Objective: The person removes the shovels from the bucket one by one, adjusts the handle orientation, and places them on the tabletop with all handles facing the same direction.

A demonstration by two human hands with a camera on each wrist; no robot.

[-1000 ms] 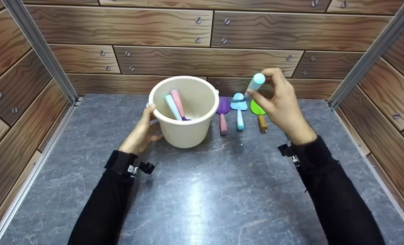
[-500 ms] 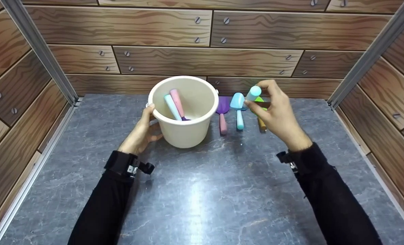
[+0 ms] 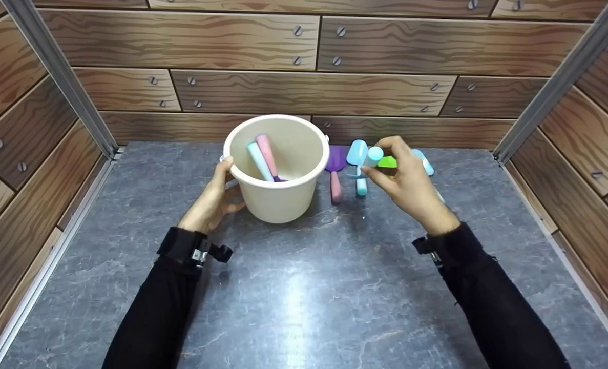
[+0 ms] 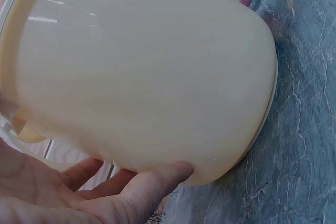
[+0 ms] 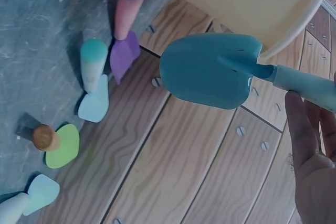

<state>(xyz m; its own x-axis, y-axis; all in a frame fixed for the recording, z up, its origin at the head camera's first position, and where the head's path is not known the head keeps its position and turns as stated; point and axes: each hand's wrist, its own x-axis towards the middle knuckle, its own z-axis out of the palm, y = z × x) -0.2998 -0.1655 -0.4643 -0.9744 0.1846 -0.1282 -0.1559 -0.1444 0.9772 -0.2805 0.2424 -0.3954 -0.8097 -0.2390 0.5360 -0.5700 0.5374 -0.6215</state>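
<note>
A cream bucket (image 3: 278, 200) stands upright at the back of the table; a light blue handle (image 3: 260, 161) and a pink handle (image 3: 267, 154) lean inside it. Against the bucket's left side rests my left hand (image 3: 209, 197), its fingers on the outer wall and its thumb near the rim. My right hand (image 3: 409, 179) pinches the light turquoise handle of a blue toy shovel (image 5: 210, 72). It holds the shovel off the table, blade downward, right of the bucket. Below and partly hidden by this hand lie other toy shovels.
Right of the bucket lie a purple shovel (image 3: 336, 159) with a pink handle, a light blue shovel (image 3: 357, 151), a green shovel (image 5: 63, 148) with a brown handle and another light blue one (image 5: 42, 192). Wood-patterned walls (image 3: 242, 41) enclose the grey table (image 3: 334, 287).
My right hand has moved left and toward me with the blue toy shovel, uncovering the light blue shovel at far right. My left hand and the bucket have stayed put.
</note>
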